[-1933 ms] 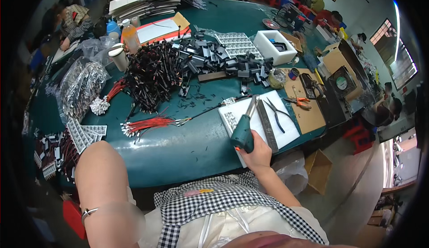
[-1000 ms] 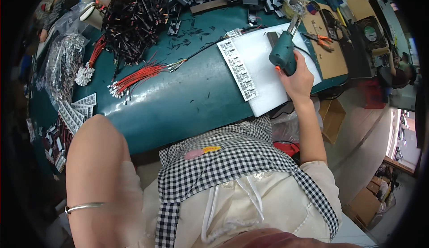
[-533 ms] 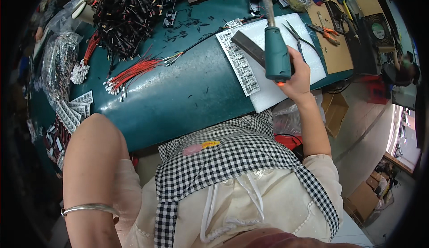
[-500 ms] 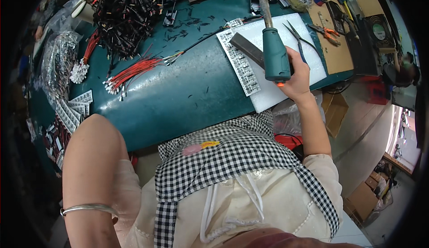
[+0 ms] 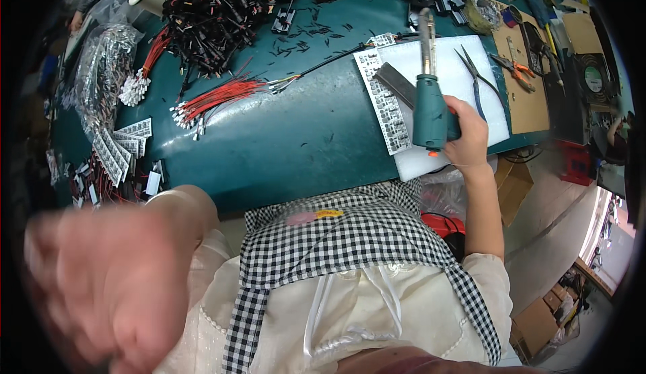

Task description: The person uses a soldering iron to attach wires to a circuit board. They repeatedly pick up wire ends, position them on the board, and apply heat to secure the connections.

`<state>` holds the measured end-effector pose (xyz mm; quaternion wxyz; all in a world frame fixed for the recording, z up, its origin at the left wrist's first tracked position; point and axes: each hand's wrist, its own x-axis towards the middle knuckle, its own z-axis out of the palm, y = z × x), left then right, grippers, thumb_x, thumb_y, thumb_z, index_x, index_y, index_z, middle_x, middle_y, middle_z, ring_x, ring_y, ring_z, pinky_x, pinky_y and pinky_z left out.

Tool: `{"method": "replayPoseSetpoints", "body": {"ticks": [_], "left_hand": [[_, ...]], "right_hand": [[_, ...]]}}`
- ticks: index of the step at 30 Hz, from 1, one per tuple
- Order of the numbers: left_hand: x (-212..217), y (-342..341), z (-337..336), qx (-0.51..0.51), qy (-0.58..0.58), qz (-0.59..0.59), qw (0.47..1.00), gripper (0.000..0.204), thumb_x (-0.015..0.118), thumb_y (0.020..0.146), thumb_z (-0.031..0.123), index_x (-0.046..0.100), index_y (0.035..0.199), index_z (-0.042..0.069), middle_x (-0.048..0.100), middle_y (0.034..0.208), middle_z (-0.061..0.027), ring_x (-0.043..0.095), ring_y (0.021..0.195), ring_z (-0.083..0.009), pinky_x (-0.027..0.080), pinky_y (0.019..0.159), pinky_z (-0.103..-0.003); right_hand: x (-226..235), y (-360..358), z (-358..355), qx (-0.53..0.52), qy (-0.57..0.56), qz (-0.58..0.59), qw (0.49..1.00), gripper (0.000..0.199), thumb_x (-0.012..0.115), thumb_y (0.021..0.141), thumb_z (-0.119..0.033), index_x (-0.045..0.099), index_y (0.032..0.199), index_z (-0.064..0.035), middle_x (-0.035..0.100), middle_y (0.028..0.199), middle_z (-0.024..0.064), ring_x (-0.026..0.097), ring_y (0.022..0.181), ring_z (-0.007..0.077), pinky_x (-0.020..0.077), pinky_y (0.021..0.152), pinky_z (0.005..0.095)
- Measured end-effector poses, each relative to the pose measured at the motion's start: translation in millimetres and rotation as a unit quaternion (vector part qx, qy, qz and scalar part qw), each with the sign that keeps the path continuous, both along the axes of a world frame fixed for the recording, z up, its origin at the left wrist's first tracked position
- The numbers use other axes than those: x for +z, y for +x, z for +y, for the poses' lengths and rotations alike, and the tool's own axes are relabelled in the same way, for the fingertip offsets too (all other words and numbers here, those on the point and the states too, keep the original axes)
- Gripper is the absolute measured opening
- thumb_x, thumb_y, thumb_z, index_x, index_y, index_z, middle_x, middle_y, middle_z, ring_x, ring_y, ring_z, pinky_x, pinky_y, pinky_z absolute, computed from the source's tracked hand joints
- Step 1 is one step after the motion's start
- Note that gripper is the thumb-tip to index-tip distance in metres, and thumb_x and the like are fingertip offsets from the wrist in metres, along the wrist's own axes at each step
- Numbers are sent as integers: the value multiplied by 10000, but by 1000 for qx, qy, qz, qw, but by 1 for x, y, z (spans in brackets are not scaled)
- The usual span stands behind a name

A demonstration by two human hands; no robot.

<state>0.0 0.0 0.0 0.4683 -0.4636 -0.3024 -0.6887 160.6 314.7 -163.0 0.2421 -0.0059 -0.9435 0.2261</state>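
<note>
Over the near right part of the green surface (image 5: 289, 148), the gun (image 5: 429, 111) is held above a white foam sheet (image 5: 494, 125), its metal nozzle (image 5: 426, 44) turned toward the far edge. The fingers of the right hand (image 5: 469, 137) are clamped around its handle. It looks hard and stiff, probably of moderate weight, its plastic casing a little smooth. The handle is the place to take hold, well back from the nozzle, which may be hot.

Along the sheet's left edge lies a board (image 5: 389, 117), likely thin and fragile, best taken by its edges. A dark bar (image 5: 396, 84) overlaps it in view; pliers (image 5: 475, 76) lie on the sheet, to the right of the gun.

Off the surface's near left corner, the left hand (image 5: 128, 276) is raised close to the camera, nearest some loose parts (image 5: 153, 184). It is too blurred to tell whether its fingers are apart or together, or hold anything.

Most of the handle is hidden by the hand and casing, and the gun covers one end of the bar. How high the nozzle stands is unclear. The black cables (image 5: 219, 20) are cut off at the top.
</note>
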Motion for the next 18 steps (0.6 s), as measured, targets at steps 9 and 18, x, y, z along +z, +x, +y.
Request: {"method": "replayPoseSetpoints", "body": {"ticks": [9,18], "left_hand": [[-133,-71,47,153,-612,-165,758,221,725,729,32,680,945,31,677,942,-105,616,918,-270,475,829,-353],[-162,-146,77,352,-512,-174,764,165,743,741,153,707,898,120,671,889,-21,574,946,-233,418,779,-383]], "right_hand": [[26,77,-22,-211,-377,85,898,647,743,721,21,433,1289,40,551,866,73,578,690,172,522,667,331],[16,52,-69,-44,-548,61,833,722,767,743,-20,358,1336,25,474,803,66,574,672,181,517,626,295]]}}
